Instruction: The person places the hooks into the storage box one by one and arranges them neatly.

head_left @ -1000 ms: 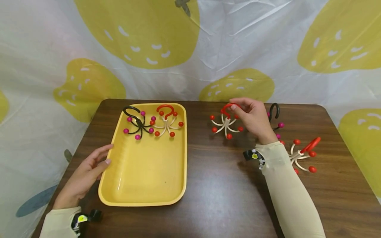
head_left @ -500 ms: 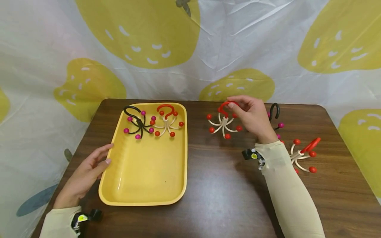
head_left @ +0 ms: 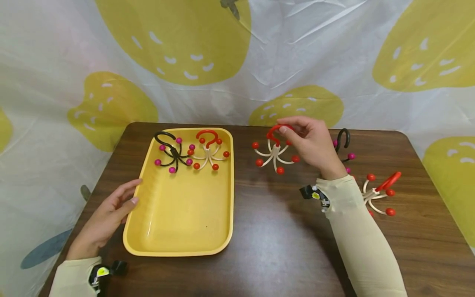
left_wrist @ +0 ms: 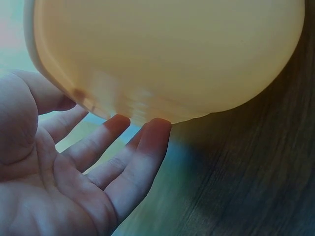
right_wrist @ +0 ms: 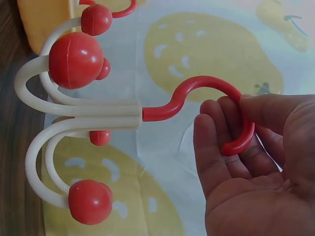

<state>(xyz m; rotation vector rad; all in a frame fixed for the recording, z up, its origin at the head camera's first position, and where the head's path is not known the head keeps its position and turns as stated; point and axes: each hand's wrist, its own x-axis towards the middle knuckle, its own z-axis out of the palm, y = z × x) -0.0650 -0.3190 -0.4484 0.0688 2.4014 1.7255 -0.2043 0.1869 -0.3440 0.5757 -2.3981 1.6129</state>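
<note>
My right hand [head_left: 313, 144] pinches the red hook handle of a white-pronged massager with red balls [head_left: 273, 153], held just above the table to the right of the yellow tray [head_left: 182, 243]. The right wrist view shows my fingers [right_wrist: 216, 142] curled round the red hook [right_wrist: 206, 93]. My left hand [head_left: 107, 214] lies with straight fingers against the tray's left rim; in the left wrist view its fingertips [left_wrist: 152, 132] touch the tray wall [left_wrist: 167, 54]. At the far end of the tray lie a black massager with pink balls [head_left: 171, 154] and a red-and-white one [head_left: 208, 150].
Behind my right hand a black massager [head_left: 343, 142] is partly hidden. Another red-and-white massager [head_left: 380, 194] lies on the brown table [head_left: 274, 247] beside my right sleeve. A white cloth with yellow shapes [head_left: 237, 62] hangs behind the table.
My right hand has lifted the red-and-white massager slightly and carried it left toward the tray. The left hand has stayed still at the tray's rim.
</note>
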